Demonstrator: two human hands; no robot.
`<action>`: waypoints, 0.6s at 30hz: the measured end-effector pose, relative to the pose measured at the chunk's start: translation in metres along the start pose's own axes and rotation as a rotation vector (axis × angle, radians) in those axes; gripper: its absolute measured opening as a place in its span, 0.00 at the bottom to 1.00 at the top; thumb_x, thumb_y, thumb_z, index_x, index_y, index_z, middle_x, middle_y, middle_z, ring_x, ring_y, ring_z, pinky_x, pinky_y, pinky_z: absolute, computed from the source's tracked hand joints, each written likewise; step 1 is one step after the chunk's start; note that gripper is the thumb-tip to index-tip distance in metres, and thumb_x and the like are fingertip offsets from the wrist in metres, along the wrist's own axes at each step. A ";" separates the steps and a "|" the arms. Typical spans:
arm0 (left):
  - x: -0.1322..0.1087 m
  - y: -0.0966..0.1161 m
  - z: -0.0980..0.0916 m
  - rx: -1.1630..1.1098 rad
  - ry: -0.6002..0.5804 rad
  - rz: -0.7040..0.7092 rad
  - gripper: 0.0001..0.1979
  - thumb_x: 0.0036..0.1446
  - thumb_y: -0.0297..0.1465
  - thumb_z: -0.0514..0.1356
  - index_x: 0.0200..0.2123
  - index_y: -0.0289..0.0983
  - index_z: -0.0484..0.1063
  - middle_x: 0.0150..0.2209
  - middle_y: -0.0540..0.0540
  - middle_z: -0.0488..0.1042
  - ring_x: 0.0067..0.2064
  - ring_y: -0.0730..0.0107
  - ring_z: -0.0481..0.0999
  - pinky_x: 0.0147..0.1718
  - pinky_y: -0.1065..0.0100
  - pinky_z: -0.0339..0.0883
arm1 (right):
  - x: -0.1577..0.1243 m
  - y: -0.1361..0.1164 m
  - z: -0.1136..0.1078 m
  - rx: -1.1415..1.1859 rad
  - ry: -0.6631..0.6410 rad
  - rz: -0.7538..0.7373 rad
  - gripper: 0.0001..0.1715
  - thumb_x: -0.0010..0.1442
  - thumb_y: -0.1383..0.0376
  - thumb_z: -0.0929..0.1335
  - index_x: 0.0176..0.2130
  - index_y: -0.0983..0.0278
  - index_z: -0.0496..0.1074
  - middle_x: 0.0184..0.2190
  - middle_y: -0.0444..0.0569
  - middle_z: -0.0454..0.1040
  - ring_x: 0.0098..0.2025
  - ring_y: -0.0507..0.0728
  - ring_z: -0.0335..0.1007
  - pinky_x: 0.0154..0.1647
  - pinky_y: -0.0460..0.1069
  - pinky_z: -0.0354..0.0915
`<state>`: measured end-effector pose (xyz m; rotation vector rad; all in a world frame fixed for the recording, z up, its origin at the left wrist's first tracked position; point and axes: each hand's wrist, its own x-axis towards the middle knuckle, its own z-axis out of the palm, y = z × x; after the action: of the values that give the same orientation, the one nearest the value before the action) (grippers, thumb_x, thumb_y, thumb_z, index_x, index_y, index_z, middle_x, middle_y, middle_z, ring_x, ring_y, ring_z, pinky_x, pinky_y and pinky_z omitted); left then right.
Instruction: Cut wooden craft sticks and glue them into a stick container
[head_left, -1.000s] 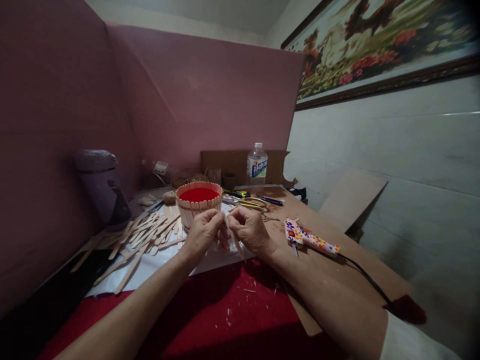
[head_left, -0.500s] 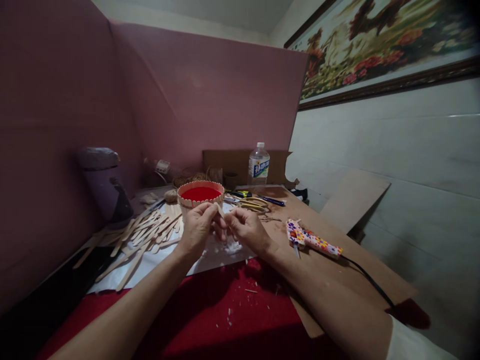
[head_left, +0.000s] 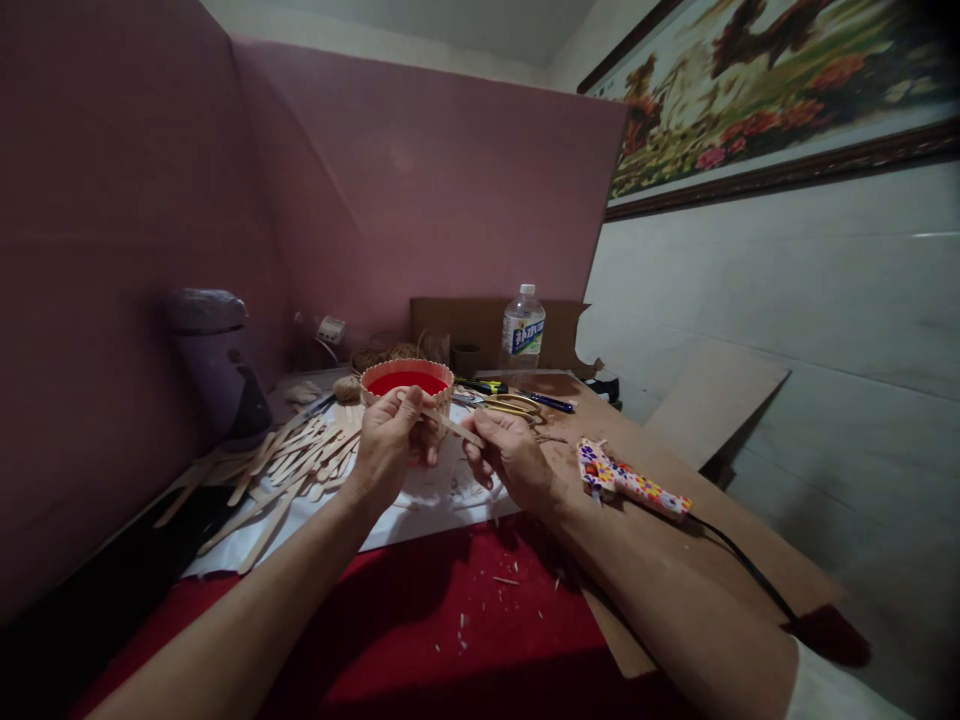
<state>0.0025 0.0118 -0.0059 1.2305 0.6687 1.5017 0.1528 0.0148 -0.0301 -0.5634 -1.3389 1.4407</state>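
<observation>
Between my two hands I hold a wooden craft stick (head_left: 459,430), slanting down to the right. My left hand (head_left: 390,440) is closed on its left end, thumb on top. My right hand (head_left: 510,452) pinches its other end between thumb and fingers. Right behind my left hand stands a round container (head_left: 407,381) with a red inside and a scalloped rim of craft sticks; my fingers hide part of its front. To the left, many loose craft sticks (head_left: 300,460) lie in a heap on a white sheet (head_left: 405,525).
A flowered glue gun (head_left: 634,485) with a black cord lies on cardboard (head_left: 720,560) at the right. Scissors (head_left: 514,405), a blue pen-like tool (head_left: 551,402) and a plastic bottle (head_left: 523,330) are behind my hands. A purple tumbler (head_left: 221,370) stands at the left. Wood scraps dot the red cloth (head_left: 450,620).
My hands have moved a little apart, and the craft stick now shows between them, stretched from one to the other. The view has shifted slightly.
</observation>
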 end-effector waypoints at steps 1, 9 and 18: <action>0.001 0.001 -0.001 -0.012 0.034 0.003 0.20 0.46 0.46 0.65 0.29 0.35 0.65 0.16 0.54 0.69 0.11 0.75 0.65 0.07 0.77 0.53 | 0.001 0.001 0.000 -0.029 0.040 -0.032 0.19 0.56 0.51 0.66 0.31 0.66 0.68 0.18 0.40 0.66 0.13 0.46 0.56 0.10 0.42 0.54; 0.002 0.001 -0.001 0.016 0.099 0.090 0.20 0.46 0.46 0.65 0.29 0.36 0.63 0.17 0.54 0.69 0.10 0.74 0.65 0.07 0.75 0.56 | -0.002 0.009 0.002 -0.506 0.217 -0.323 0.11 0.56 0.58 0.69 0.31 0.64 0.69 0.21 0.43 0.70 0.22 0.51 0.68 0.17 0.43 0.64; 0.003 0.001 -0.002 0.042 0.158 0.105 0.21 0.45 0.48 0.64 0.28 0.36 0.64 0.15 0.55 0.68 0.09 0.73 0.65 0.05 0.75 0.54 | -0.002 0.008 0.004 -0.483 0.167 -0.294 0.12 0.59 0.58 0.65 0.34 0.65 0.68 0.26 0.47 0.74 0.24 0.53 0.72 0.19 0.45 0.67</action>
<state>0.0004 0.0148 -0.0048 1.2033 0.7523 1.6929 0.1471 0.0130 -0.0374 -0.7440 -1.5663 0.8135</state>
